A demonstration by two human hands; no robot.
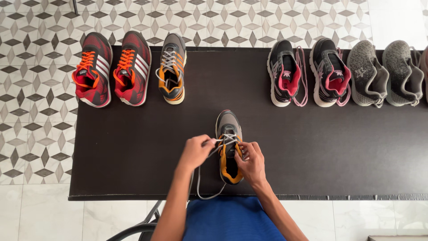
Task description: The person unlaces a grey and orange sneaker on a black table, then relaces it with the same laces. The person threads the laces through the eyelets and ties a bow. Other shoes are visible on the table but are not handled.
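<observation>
One long black matt worktop (133,147) carries everything, and the grey mesh running shoe with orange lining and pale grey laces (228,125) stands at its near edge, toe pointing away, right in front of the person. Judged from its look, this shoe is light, soft in the upper and stiffer in the sole, so it should sit still under a light hold at the collar, while the thin, limp lace (205,189) is best pinched close to the eyelets. Beyond that shoe and to its left, along the far edge, stand a pair of red knit trainers with orange laces (111,69) and the matching grey and orange shoe (172,68); beyond and to its right stand a pair of black trainers with pink lining (307,73) and a pair of grey knit slip-on shoes (385,73). All are well apart from it, so nothing crowds the hands. The left hand (195,152) has its grip closed on a lace end just left of the tongue; the right hand (252,163) pinches the lace beside the orange collar. One loose lace end loops down over the worktop's edge.
</observation>
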